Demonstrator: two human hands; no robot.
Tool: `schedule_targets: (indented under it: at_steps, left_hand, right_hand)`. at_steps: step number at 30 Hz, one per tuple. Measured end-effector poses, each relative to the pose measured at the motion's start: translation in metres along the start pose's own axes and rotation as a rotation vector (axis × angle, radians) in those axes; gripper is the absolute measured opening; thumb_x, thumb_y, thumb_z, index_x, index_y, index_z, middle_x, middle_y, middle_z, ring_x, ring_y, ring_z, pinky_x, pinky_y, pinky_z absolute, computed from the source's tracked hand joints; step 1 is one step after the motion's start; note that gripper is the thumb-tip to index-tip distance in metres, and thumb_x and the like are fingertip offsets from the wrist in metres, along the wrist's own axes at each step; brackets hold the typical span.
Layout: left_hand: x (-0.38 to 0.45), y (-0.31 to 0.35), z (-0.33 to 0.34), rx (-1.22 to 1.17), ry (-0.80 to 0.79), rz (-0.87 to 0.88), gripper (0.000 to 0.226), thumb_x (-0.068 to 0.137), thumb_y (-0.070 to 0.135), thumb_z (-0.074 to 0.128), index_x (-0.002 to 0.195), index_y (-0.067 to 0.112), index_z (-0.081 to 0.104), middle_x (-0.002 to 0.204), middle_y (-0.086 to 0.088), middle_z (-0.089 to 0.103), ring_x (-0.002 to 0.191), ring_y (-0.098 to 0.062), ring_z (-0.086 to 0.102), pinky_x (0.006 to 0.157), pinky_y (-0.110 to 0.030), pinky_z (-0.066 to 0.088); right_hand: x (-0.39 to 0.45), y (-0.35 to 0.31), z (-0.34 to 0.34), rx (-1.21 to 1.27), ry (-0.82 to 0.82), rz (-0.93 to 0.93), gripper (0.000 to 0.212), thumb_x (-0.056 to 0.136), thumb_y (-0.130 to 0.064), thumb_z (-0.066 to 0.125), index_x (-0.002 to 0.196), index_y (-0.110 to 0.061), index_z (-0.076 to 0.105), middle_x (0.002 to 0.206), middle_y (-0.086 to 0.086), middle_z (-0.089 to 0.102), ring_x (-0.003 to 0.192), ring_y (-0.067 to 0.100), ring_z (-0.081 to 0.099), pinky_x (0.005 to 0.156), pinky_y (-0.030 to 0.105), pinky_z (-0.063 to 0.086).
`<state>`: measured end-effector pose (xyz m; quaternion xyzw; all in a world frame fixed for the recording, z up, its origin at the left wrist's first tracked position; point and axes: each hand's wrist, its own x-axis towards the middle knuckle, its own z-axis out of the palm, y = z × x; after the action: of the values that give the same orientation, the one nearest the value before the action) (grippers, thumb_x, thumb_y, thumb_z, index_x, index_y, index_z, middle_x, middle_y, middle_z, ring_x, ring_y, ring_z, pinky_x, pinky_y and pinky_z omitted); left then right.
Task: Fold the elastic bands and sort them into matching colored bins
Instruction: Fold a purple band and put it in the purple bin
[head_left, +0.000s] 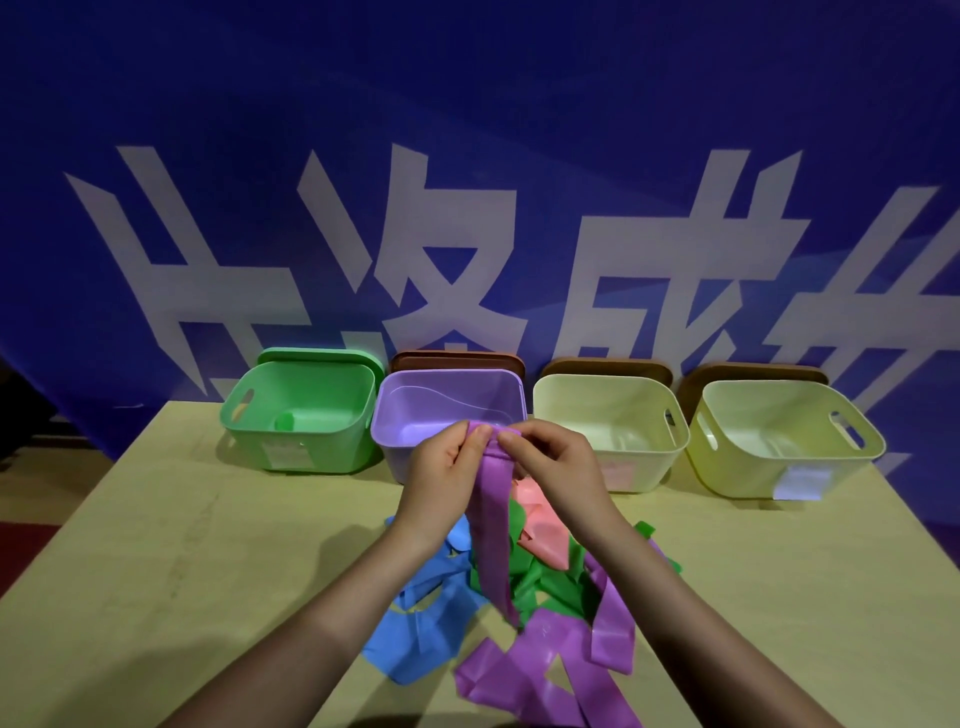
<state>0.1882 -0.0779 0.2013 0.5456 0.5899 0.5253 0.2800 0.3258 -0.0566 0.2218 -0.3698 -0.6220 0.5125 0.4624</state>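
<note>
A person's left hand (441, 467) and right hand (550, 460) together pinch the top of a purple elastic band (492, 535), holding it up just in front of the purple bin (447, 415) so its length hangs down toward the table (182, 545). Below the hands lies a loose heap of blue bands (421, 618), green bands (540, 577), purple bands (550, 670) and a pink band (540, 525). Along the far edge stand a green bin (301, 410), holding what may be a folded green band, then the purple bin, a cream bin (608, 431) and a yellow bin (784, 436).

Two bare forearms, no sleeves; left hand (441, 470), right hand (558, 467), short-nailed fingers (480, 432)
</note>
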Motion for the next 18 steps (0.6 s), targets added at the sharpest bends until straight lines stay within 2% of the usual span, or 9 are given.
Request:
schedule_targets:
  at_steps: [5,9,12,15,18]
  left_hand:
    - [-0.002,0.011,-0.001,-0.131,-0.062,-0.07,0.022,0.097,0.014,0.052,0.083,0.011,0.07,0.077,-0.005,0.069,0.073,-0.007,0.059,0.07,-0.022,0.046]
    - [-0.006,0.014,0.001,-0.467,-0.125,-0.31,0.021,0.087,0.025,0.061,0.084,0.008,0.072,0.072,-0.004,0.071,0.068,-0.011,0.063,0.068,-0.023,0.05]
    - [-0.008,0.01,0.0,-0.601,-0.154,-0.41,0.022,0.072,0.031,0.065,0.079,0.013,0.077,0.086,-0.013,0.072,0.085,-0.027,0.063,0.081,-0.037,0.048]
    - [-0.009,0.008,-0.001,-0.639,-0.135,-0.425,0.017,0.085,0.017,0.06,0.087,0.005,0.071,0.088,-0.017,0.069,0.084,-0.027,0.062,0.079,-0.034,0.05]
    - [-0.011,0.007,-0.003,-0.679,-0.122,-0.467,0.02,0.095,0.008,0.05,0.099,-0.001,0.067,0.09,-0.017,0.071,0.078,-0.022,0.067,0.073,-0.028,0.055]
  right_hand:
    - [-0.001,0.001,-0.005,0.016,-0.004,0.016,0.011,0.085,0.003,0.065,0.084,-0.008,0.068,0.054,-0.01,0.059,0.053,0.0,0.051,0.056,0.014,0.042]
    - [-0.001,0.0,-0.006,0.084,0.059,0.015,0.016,0.084,0.007,0.064,0.085,-0.007,0.07,0.059,-0.007,0.06,0.055,0.0,0.053,0.055,0.014,0.043]
    - [-0.001,0.0,-0.005,0.099,0.076,0.028,0.016,0.084,0.005,0.065,0.084,-0.011,0.071,0.064,0.001,0.06,0.059,0.004,0.054,0.058,0.017,0.046]
    - [0.001,0.003,-0.005,0.065,0.081,0.012,0.021,0.084,0.004,0.066,0.084,-0.016,0.071,0.067,-0.006,0.066,0.063,0.005,0.058,0.061,0.019,0.048]
    - [-0.001,0.009,-0.003,-0.076,0.068,-0.098,0.019,0.083,-0.004,0.07,0.088,-0.021,0.074,0.076,-0.007,0.069,0.071,0.008,0.062,0.066,0.026,0.051]
